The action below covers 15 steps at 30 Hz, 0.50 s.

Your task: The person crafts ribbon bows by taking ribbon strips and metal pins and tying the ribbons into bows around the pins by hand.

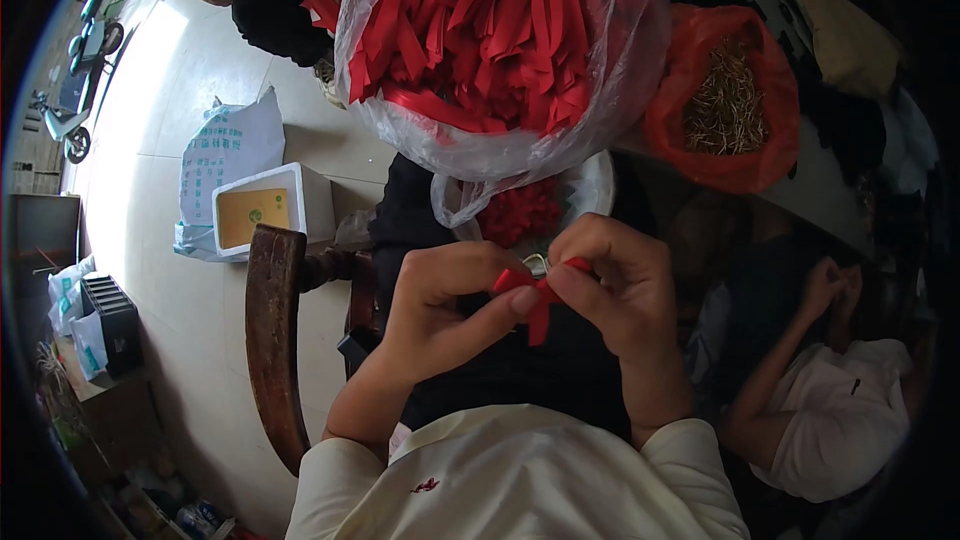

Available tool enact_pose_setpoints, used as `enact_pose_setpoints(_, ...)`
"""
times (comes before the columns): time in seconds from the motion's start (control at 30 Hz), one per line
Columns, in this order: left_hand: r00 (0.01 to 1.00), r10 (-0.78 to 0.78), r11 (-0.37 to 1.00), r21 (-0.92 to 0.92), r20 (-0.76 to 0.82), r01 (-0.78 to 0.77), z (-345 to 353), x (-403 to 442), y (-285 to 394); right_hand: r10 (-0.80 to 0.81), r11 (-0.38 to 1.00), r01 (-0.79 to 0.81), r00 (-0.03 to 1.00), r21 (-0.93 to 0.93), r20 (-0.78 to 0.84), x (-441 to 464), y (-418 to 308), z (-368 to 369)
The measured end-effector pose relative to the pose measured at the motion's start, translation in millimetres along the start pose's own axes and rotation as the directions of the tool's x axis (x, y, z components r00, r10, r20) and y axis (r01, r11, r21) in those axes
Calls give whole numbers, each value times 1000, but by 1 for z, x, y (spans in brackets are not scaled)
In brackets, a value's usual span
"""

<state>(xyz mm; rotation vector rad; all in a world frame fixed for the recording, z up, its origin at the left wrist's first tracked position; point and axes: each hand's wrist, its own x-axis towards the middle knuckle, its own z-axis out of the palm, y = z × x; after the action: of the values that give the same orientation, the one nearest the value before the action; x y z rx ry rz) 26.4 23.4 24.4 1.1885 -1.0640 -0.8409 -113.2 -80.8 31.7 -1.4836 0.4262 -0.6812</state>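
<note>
My left hand [465, 305] pinches the left loop of a small red ribbon bow [538, 322] between thumb and forefinger. On the bow's other side, my right hand [620, 285] grips it the same way, close to its middle. A ribbon tail hangs down between the hands. Just above the bow a thin, shiny curved piece [537, 262] shows; I cannot make out whether it is attached. Beyond my hands, a white tub [600, 185] holds red ribbon pieces [522, 212].
A clear plastic bag [640, 50] full of red ribbon strips [470, 30] stands ahead. To its right, a red bag [665, 130] holds gold wire ties [727, 105]. A wooden chair [272, 340] and a white foam box [318, 202] are left. Another person [840, 400] sits at right.
</note>
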Motion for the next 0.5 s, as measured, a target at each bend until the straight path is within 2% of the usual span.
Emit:
enact_pose_setpoints(0.07,998,-18,999,-27,61,19,-5,1,3,12,999,-15,993,28,119,1,-4,-12)
enact_pose_setpoints(0.17,989,-25,996,-78,144,36,-10,3,2,59,998,-54,977,-27,204,4,-11,-16)
enact_pose_setpoints(0.3,974,-11,999,-43,225,21,-18,6,4,163,987,-155,952,-50,260,3,-18,-25)
enact_pose_setpoints(0.37,973,-16,1000,-18,231,20,-18,6,6,252,967,-255,925,-27,286,2,-22,-28)
enact_pose_setpoints(0.47,979,-14,1000,7,204,13,-16,8,9,247,961,-270,931,52,267,3,-23,-27)
enact_pose_setpoints(0.5,982,-10,1000,12,191,8,-16,9,10,297,943,-325,917,67,265,4,-24,-27)
